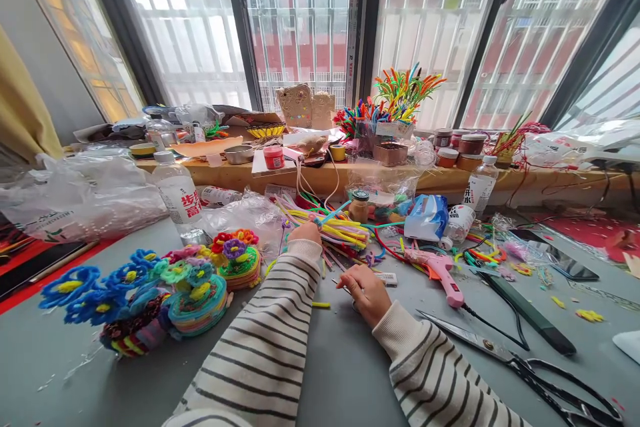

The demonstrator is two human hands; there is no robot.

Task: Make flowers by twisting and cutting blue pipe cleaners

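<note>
My left hand (305,232) reaches forward to the near edge of a heap of coloured pipe cleaners (350,233). Its fingertips are hidden behind the back of the hand, beside a light-blue pipe cleaner (334,213). Closer to me, my right hand (369,292) is closed above the grey table (330,360), with a thin, dark piece showing at its fingers, too small to name. A short yellow pipe cleaner (321,305) lies left of it, and a white eraser-like block (387,278) just behind.
Pipe-cleaner flowers in pots (200,293) stand left of my arms. To the right lie a pink glue gun (445,273), large scissors (490,347) and a dark green bar-shaped tool (533,313). Bottles (177,193) and a small jar (359,205) stand near the wooden sill (320,177).
</note>
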